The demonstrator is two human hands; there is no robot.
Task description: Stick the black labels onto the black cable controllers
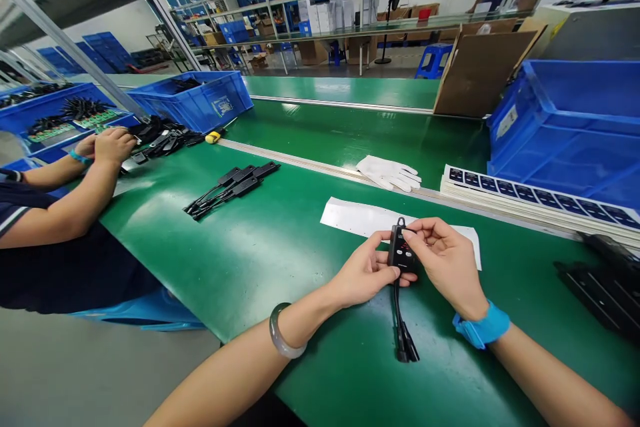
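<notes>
A small black controller box (403,255) with a hanging loop, light buttons and a label on its face is held upright above the green table. My left hand (367,269) grips its left side and lower edge, fingers closed. At the upper right, my right hand (445,255) is closed on it too, the thumb pressed to the face near the top. Two short black cables with plugs (406,345) hang from its bottom end. Behind both hands lies a white paper strip (360,215), partly hidden by them.
Several black controllers (240,181) lie to the left. A white glove (390,173), a stack of label sheets (540,203) and a blue bin (575,127) stand beyond. Dark parts (600,287) sit at right. A co-worker's hands (113,145) work at far left beside blue crates.
</notes>
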